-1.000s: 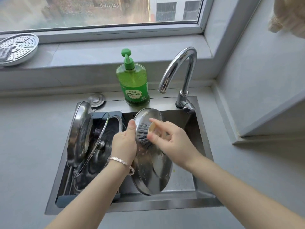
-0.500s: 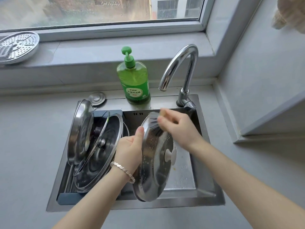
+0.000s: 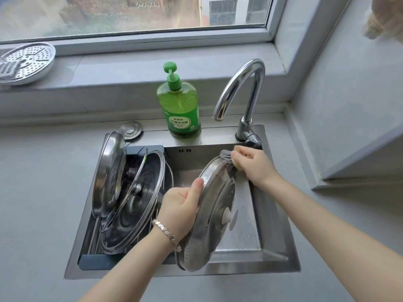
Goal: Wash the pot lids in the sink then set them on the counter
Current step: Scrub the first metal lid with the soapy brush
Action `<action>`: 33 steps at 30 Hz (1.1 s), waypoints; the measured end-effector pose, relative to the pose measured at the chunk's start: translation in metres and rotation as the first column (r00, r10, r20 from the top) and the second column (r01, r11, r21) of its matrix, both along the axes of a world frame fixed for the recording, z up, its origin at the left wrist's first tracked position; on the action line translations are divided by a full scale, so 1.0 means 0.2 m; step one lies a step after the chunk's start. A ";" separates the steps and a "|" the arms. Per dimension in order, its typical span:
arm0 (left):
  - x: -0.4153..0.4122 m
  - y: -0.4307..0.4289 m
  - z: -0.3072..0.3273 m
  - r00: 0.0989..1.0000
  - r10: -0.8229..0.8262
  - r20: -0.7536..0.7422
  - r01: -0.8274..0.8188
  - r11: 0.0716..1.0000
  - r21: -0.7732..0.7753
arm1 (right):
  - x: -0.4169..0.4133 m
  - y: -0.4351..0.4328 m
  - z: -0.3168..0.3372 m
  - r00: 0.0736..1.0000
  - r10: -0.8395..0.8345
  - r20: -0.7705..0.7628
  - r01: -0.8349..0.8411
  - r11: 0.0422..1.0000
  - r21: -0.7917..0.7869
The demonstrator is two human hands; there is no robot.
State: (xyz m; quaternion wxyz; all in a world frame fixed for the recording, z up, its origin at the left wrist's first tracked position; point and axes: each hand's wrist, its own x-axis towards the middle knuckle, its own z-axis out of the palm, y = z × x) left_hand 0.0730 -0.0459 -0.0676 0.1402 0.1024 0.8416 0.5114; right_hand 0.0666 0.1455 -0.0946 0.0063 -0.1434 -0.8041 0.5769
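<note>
Left hand (image 3: 182, 209): closed around the left rim of a steel lid (image 3: 212, 214), thumb lying up along the edge, fingers hidden behind the metal; a silver bracelet (image 3: 166, 234) sits on the wrist.
Right hand (image 3: 253, 164): curled tightly around a brush (image 3: 227, 160) with grey bristles, at the lid's top edge, just in front of the tap base.
Steel lid: held on edge over the right part of the sink (image 3: 281, 247), tilted, its domed outer face turned to the right; water drops cover the surface; a white knob (image 3: 227, 217) sticks out near its middle.
Lid and hands: the lid stands between the two hands, the left one gripping it at mid-height, the right one above it at the far rim.
Brush: bristles touch the lid's upper rim and spread over it.
Other lids: a steel lid at far left (image 3: 109, 177) leans against the sink's left wall; a glass lid (image 3: 135, 192) with a dark knob leans on it; a third, larger glass lid (image 3: 139, 216) lies slanted under those, all inside a dark rack (image 3: 96, 261) in the sink's left part.
Small round cap (image 3: 130, 130): lies flat on the worktop (image 3: 39, 192) at the sink's back left corner.
Soap bottle (image 3: 180, 107): green pump bottle, upright on the sink's back ledge, left of the tap (image 3: 242, 92).
Window sill (image 3: 130, 66): carries a perforated steel tray (image 3: 24, 63) at far left.
</note>
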 end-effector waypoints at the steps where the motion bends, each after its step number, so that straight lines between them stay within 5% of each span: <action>1: 0.00 0.00 0.00 1.000 0.013 0.007 -0.013 1.000 0.003 | 0.01 -0.02 0.00 0.999 0.028 -0.020 -0.028 1.000 -0.007; 3: -0.01 0.00 -0.01 0.999 0.050 0.020 -0.051 0.998 0.028 | 0.05 -0.08 0.02 0.993 0.107 -0.049 -0.108 0.994 -0.024; 8: 0.02 0.00 0.02 0.999 -0.026 0.020 0.025 0.999 0.030 | 0.03 0.03 -0.02 0.999 -0.045 0.028 0.045 0.999 -0.025; 13: 0.00 0.00 0.02 0.997 0.056 0.053 -0.059 0.996 0.065 | 0.09 -0.08 0.04 0.994 0.099 -0.053 -0.102 0.993 -0.059; 17: 0.02 0.00 0.01 0.983 0.133 0.128 -0.151 0.978 0.141 | 0.01 0.03 -0.02 0.999 -0.046 -0.006 0.046 0.998 -0.045; 22: -0.02 -0.02 0.01 0.955 0.246 0.166 -0.271 0.951 0.151 | 0.05 -0.03 -0.06 1.000 -0.012 0.005 0.013 0.995 -0.096; 26: -0.06 -0.02 0.08 0.971 0.210 0.112 -0.229 0.955 0.191 | 0.06 0.01 -0.12 0.977 -0.188 0.105 0.196 0.978 -0.067; 31: -0.14 -0.04 0.07 0.918 0.329 0.220 -0.374 0.903 0.212 | 0.03 -0.10 -0.04 0.995 -0.096 -0.038 0.091 0.989 -0.120; 33: -0.12 -0.04 0.06 0.915 0.336 0.225 -0.378 0.908 0.179 | -0.01 -0.05 -0.05 0.984 -0.176 -0.001 0.175 0.979 -0.105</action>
